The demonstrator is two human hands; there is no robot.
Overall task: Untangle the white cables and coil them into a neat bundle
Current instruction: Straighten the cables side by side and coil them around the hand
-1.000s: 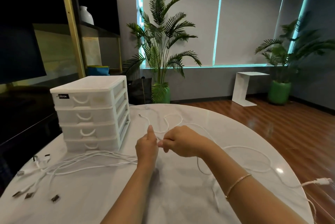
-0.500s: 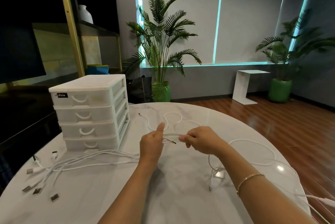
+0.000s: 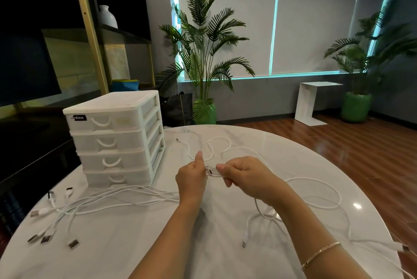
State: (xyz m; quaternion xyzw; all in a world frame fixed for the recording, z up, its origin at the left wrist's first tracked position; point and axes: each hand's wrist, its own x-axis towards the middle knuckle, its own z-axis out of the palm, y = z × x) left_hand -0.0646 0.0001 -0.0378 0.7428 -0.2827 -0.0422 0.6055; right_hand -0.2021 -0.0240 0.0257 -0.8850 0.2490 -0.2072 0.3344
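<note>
Plugs [image 3: 46, 238] fan out at the table's [image 3: 135, 256] left edge, their white cables [image 3: 126, 197] running together past the drawer unit [image 3: 115, 136] into the left hand [image 3: 191, 179], which is clenched round them, thumb up. Between the hands sit short gathered strands; the right hand [image 3: 246, 177] pinches those. Gathering looks to be the step in hand, coiling not yet begun. On the right, slack loops [image 3: 316, 190] sprawl loose, one end near the rim. Next move, I'd judge, calls for drawing that slack in evenly without snagging.
</note>
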